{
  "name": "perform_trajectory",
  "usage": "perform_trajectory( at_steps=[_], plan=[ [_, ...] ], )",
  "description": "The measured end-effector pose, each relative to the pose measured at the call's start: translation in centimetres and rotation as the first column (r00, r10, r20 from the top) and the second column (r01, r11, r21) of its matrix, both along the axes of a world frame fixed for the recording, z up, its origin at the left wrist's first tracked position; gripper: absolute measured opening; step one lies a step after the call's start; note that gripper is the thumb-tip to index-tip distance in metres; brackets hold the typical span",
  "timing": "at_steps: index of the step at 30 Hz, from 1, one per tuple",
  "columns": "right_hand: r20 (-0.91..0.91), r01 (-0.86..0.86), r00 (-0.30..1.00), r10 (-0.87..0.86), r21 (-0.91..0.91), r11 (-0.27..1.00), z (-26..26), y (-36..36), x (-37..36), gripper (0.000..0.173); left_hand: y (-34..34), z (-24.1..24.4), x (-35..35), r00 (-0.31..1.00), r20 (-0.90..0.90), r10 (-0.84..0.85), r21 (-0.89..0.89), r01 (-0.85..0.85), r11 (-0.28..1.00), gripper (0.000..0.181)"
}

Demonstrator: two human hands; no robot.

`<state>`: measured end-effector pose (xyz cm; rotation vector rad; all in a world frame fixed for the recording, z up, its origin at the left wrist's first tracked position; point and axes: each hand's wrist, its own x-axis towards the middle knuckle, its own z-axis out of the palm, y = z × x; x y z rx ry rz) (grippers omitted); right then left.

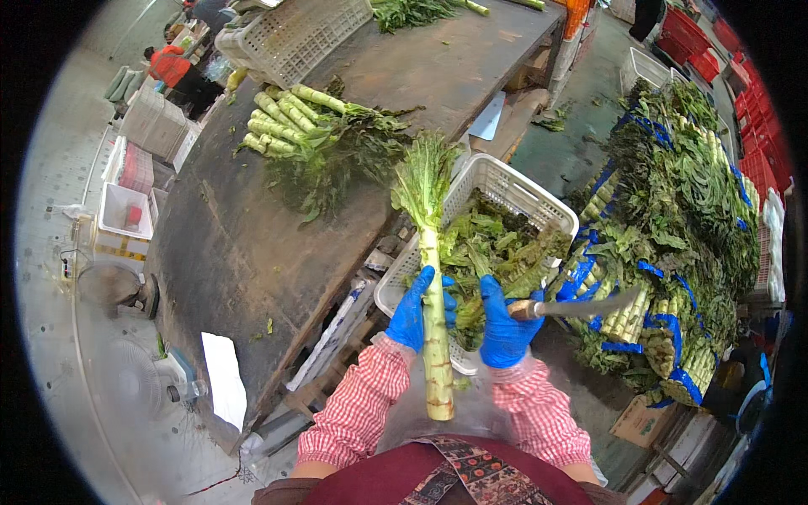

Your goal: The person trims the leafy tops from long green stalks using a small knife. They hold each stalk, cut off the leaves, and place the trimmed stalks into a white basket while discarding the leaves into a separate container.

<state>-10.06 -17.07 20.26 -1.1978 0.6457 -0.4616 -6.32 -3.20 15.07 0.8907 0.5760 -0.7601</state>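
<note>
My left hand (410,315), in a blue glove, grips the pale stem of a celtuce (434,315). Its leafy top points away from me and its cut end towards my body. To the right of the stem, my gloved right hand (508,325) holds a knife (536,309) by its wooden handle, the blade pointing right. Below both hands stands a white plastic crate (517,186) with stripped, dark leaves (492,233) in it. A pile of celtuce stalks (281,123) with leaves lies on the table to the far left of my hands.
The dark worktable (252,252) carries a white paper sheet (224,379) and a grey plastic crate (297,38). Tied celtuce bundles (682,189) heap up on the right, bound with blue tape. A fan (126,379) stands at the left. A person in an orange vest (170,66) is far off.
</note>
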Motion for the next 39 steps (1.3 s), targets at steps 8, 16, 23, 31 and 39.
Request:
perform_trajectory(
  at_steps=[8,16,23,31,39],
  plan=[
    [-0.045,-0.188,0.981,0.187,-0.421,0.887,-6.9,-4.8,3.4,0.056,0.4,-0.4,-0.8,0.945,0.314,-0.087,0.100,0.058,0.993,0.035],
    [0.075,-0.081,0.991,0.108,-0.305,0.949,-4.3,-2.8,9.4,0.033,-1.8,-1.3,-3.0,0.821,0.454,-0.346,0.461,0.116,0.880,0.056],
    [0.051,-0.043,0.996,0.066,-0.368,0.929,-7.0,-2.5,7.4,0.017,-2.1,-2.3,-3.3,0.817,0.403,-0.413,0.596,0.108,0.796,0.050],
    [-0.083,-0.210,0.977,0.195,-0.264,0.941,-8.8,-3.0,4.1,0.036,-1.2,-2.8,-2.0,0.833,0.396,-0.386,0.671,0.025,0.741,0.045],
    [-0.180,-0.362,0.919,0.351,-0.031,0.932,-4.5,-4.2,8.9,0.049,-2.0,-1.6,-3.4,0.704,0.393,-0.592,0.851,-0.033,0.524,0.056]
  ],
)
